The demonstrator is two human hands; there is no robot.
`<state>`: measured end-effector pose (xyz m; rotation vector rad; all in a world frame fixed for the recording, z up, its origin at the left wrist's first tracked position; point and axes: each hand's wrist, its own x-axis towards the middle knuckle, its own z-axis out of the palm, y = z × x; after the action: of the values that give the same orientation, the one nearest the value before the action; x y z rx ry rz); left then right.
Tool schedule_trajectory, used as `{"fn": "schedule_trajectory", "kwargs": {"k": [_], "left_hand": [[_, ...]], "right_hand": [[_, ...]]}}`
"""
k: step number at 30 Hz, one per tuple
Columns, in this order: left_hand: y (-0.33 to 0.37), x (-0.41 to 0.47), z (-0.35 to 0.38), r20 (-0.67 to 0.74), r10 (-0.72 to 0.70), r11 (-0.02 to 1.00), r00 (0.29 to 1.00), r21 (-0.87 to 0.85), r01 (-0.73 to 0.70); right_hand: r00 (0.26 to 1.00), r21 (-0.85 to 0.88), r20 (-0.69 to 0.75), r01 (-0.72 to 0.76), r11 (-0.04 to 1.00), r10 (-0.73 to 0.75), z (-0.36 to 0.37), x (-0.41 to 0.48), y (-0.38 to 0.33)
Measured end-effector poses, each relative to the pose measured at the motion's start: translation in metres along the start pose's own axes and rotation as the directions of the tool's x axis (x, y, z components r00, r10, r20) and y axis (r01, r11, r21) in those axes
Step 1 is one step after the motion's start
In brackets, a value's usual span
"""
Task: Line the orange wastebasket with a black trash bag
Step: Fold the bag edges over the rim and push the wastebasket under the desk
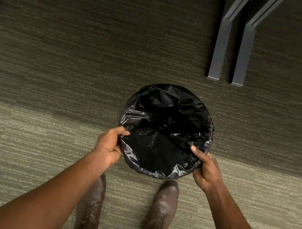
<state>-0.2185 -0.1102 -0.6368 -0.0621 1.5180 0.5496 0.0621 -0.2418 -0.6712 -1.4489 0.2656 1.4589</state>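
A striped grey-brown carpet (52, 78) covers the floor, short-piled and woven in fine horizontal bands, with two flat grey metal furniture legs (230, 53) standing well apart from the work at upper right. On the carpet, just ahead of a pair of brown leather lace-up boots (162, 210), sits the wastebasket; none of its orange shows, because the black trash bag (165, 130) is draped over the round rim on every visible side and sags into the hollow within. The film is thin, glossy and heavily crinkled, catching light along its folds at the rim and going dark toward the middle.

The left hand (109, 147) is closed on the bag's edge at the near-left of the rim, thumb on top and fingers curled under the film. The right hand (206, 169) pinches the edge at the near-right in the same way, thumb pressed over the fold. Both hold plastic only; whether they also touch the basket's rim beneath cannot be told.

The step in hand looks like the last of the lining: seating the folded-over edge around the near side. The next move probably calls for drawing the film down evenly outside the rim, gently enough not to tear it or pull the far side loose.
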Motion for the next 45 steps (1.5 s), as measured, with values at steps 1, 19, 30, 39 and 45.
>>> {"fn": "schedule_trajectory", "kwargs": {"k": [1,19,30,39,45], "left_hand": [[0.000,-0.001,-0.001,0.009,0.026,1.000,1.000,-0.013,-0.026],[-0.096,-0.051,0.002,-0.238,0.190,0.928,0.953,0.361,-0.095],[-0.090,-0.039,0.003,-0.103,-0.099,0.995,0.990,-0.025,0.097],[-0.045,-0.045,-0.017,-0.220,0.520,0.760,0.825,0.559,-0.330],[0.002,-0.023,-0.003,-0.068,0.649,0.643,0.758,0.582,-0.498]], "right_hand": [[1.000,-0.060,0.003,0.016,0.998,-0.015,-0.004,-0.002,-0.003],[0.946,-0.585,-0.042,0.239,0.775,-0.323,0.044,0.045,-0.080],[0.967,-0.680,0.010,0.194,0.707,-0.255,0.033,0.054,-0.090],[0.810,-0.879,0.251,0.420,0.226,-0.529,0.086,0.046,-0.111],[0.728,-0.865,0.395,0.501,0.041,-0.560,0.152,0.073,-0.122]]}}
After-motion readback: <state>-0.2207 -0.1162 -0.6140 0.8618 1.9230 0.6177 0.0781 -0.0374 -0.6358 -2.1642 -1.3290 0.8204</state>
